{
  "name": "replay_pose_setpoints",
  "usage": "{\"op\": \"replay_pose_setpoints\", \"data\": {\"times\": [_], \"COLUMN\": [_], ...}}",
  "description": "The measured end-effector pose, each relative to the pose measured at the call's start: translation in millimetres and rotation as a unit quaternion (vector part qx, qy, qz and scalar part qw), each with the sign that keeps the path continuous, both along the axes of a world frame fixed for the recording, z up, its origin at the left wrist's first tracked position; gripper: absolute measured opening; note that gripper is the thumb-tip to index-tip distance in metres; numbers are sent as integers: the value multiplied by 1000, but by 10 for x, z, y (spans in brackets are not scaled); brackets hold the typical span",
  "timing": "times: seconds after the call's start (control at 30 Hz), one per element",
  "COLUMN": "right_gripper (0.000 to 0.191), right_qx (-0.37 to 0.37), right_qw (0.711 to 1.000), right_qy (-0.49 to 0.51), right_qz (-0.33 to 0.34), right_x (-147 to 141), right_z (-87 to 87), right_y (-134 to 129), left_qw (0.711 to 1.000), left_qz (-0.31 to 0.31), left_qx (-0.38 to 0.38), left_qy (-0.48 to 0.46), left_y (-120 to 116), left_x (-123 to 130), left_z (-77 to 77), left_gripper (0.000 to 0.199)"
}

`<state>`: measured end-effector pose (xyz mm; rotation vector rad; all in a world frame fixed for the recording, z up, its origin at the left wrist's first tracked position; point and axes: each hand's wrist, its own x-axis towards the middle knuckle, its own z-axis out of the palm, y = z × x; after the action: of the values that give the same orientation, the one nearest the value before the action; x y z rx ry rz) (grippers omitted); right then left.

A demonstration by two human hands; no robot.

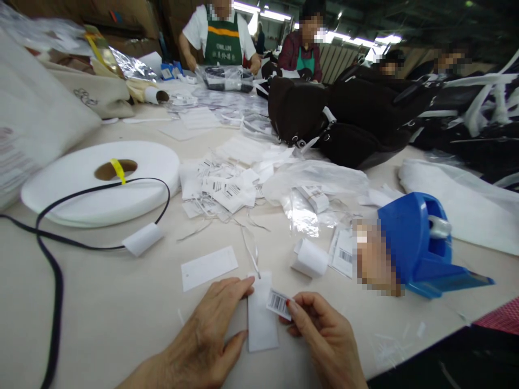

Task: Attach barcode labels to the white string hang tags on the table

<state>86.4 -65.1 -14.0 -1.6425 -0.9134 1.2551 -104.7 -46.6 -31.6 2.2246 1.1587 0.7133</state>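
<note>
A white hang tag with a thin string at its top lies on the table in front of me. My left hand is open along the tag's left side, its fingertips at the upper edge and its thumb near the lower left. Between thumb and fingers, my right hand pinches a small barcode sticker, whose left end is over the tag's right edge. Another blank white tag lies just beyond my left hand. A curled roll of white labels stands beyond my right hand.
A pile of printed tags is ahead, beside a large white tape roll with a black cord. At right are a blue tape dispenser and dark bags. Across the table, a person in a green apron handles a plastic-wrapped item.
</note>
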Motion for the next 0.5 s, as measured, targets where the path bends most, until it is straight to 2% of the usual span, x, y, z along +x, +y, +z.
{"op": "replay_pose_setpoints", "data": {"times": [0.1,0.2,0.5], "right_gripper": [28,29,29], "right_qx": [24,3,-25], "right_qw": [999,999,996], "right_qy": [-22,12,81], "right_qz": [29,47,-36], "right_x": [-8,-1,-50], "right_z": [-39,-53,8], "right_y": [-22,-12,15], "left_qw": [1000,999,999], "left_qz": [-10,-25,-28], "left_qx": [16,36,15], "left_qy": [14,28,26], "left_y": [10,24,44], "left_x": [-8,-18,-18], "left_z": [8,4,13], "left_gripper": [61,62,65]}}
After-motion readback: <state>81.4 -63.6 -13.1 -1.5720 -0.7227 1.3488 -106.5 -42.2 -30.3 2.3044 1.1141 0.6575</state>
